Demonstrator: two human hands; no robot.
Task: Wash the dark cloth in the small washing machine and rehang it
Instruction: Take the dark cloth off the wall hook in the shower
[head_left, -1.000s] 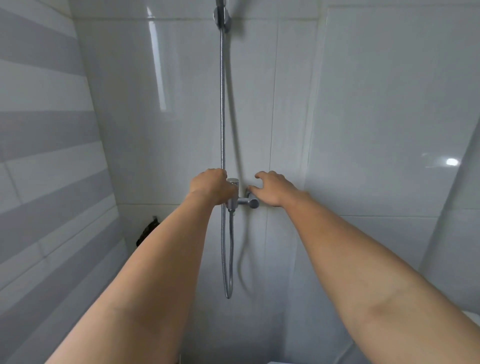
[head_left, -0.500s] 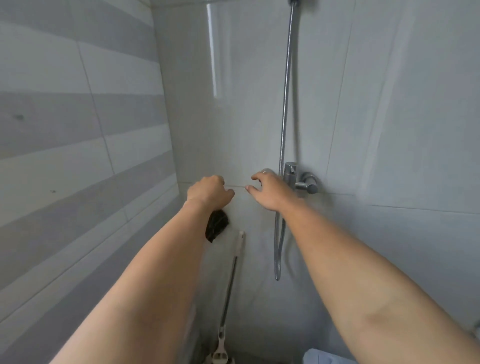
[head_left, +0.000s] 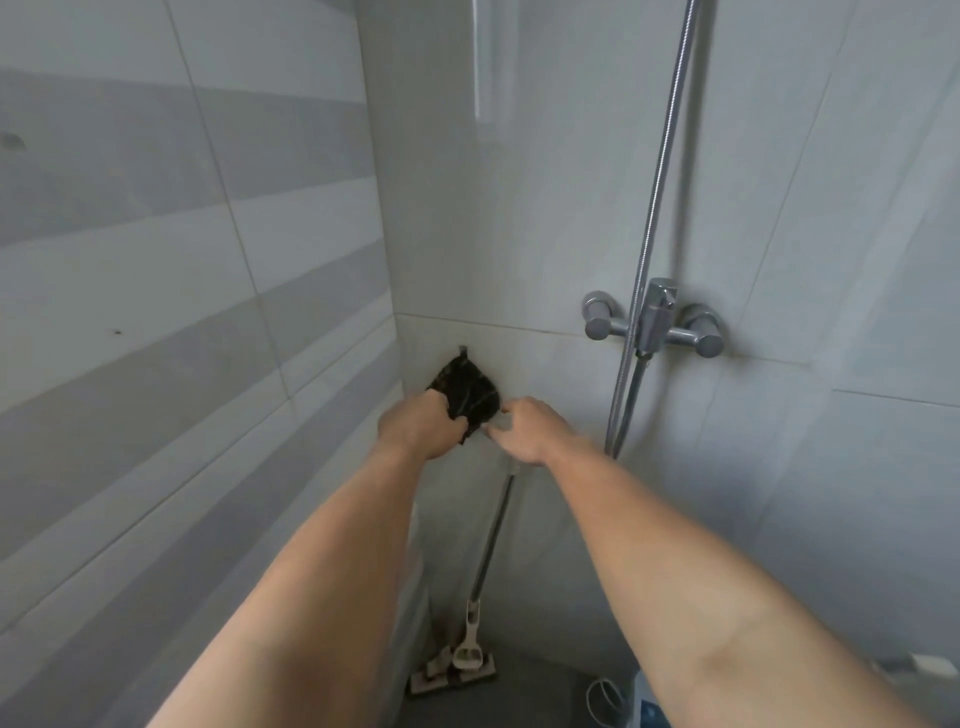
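The dark cloth (head_left: 467, 391) hangs by its top corner from a small hook on the tiled back wall, near the corner of the shower. My left hand (head_left: 422, 427) is closed around the cloth's lower left part. My right hand (head_left: 524, 429) is just right of the cloth, fingers curled, its fingertips at the cloth's lower right edge; whether it grips the cloth I cannot tell. The washing machine is out of view.
A chrome shower mixer (head_left: 655, 323) with a hose (head_left: 655, 197) is mounted on the wall to the right. A mop (head_left: 488, 561) leans in the corner below my hands. A striped tiled wall (head_left: 182, 312) stands close on the left.
Both hands have left the shower mixer and moved down and left to the cloth. My left hand has closed on it. The view has turned left and down.
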